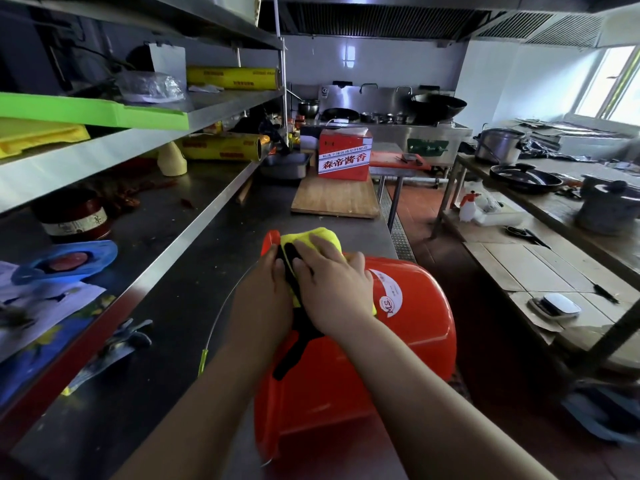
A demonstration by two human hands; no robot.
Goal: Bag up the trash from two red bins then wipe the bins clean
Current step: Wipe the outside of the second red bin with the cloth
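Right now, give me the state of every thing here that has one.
red bin, lying on its side on the counter
yellow cloth, bunched, pressed against the bin
right hand, flat on the cloth
left hand, against the bin, grip unclear
grey pot, lid on

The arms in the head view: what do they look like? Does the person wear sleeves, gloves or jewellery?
Both arms are bare as far as the picture shows them, and no sleeve is in view. The left hand and the right hand wear no gloves. No watch, bracelet or ring shows on the parts that can be seen, and there are no markings.
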